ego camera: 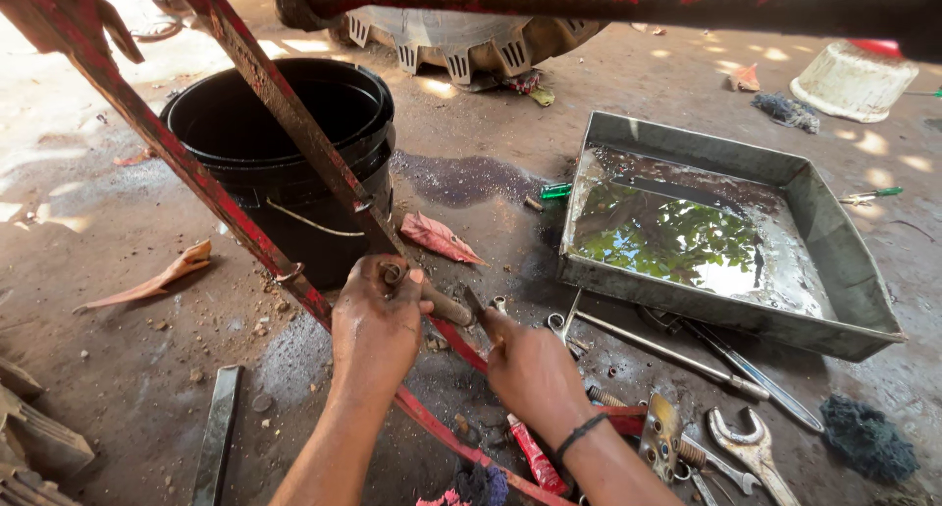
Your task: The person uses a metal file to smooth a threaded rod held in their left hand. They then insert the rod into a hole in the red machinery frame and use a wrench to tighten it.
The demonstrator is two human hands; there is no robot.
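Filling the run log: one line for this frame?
left hand: grips fitting on red bar | right hand: holds tool at it | black bucket behind | metal tray right

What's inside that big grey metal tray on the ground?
The grey rectangular metal tray holds a shallow pool of dark liquid that mirrors green leaves and bright sky. The reflection hides whatever may lie on the tray's bottom beneath the liquid.

A black bucket (285, 162), a liquid-filled metal tray (844, 261) and a wrench (754, 452) rest on oily ground.
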